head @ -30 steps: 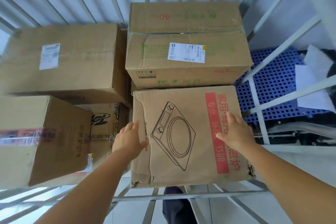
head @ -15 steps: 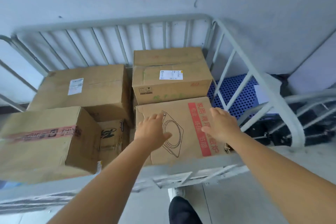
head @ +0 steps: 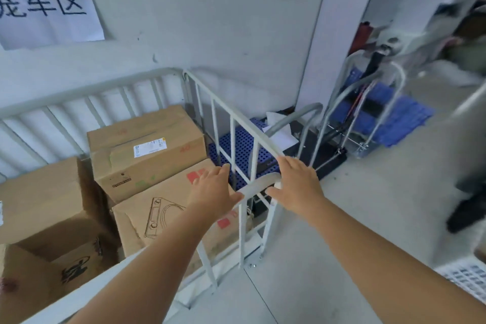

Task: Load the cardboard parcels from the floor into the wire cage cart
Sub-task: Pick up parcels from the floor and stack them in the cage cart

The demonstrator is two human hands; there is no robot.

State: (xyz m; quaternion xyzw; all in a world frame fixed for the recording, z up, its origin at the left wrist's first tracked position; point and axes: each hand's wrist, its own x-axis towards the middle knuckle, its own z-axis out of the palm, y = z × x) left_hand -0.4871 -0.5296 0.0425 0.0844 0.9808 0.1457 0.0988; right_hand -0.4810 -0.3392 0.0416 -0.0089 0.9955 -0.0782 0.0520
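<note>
The grey wire cage cart (head: 231, 123) stands against the wall and holds several cardboard parcels. A parcel with a stove drawing and red print (head: 160, 218) lies at the cart's near right corner. Behind it sits a labelled box (head: 147, 150), and two more boxes (head: 39, 197) fill the left side. My left hand (head: 214, 192) hovers open above the stove parcel, just inside the cart's corner rail. My right hand (head: 297, 184) is open too, at the top rail outside the corner, holding nothing.
A paper sign (head: 47, 13) hangs on the wall. Right of the cart lie blue perforated pallets (head: 394, 116) and folded hand trolleys (head: 368, 102). A white basket (head: 465, 276) sits at the lower right edge. A dark shoe (head: 465, 213) stands on the grey floor at right.
Both hands have lifted off the stove parcel and drawn back toward the cart's right corner rail. The view has pulled back and swung right; the parcel stays in the cart.
</note>
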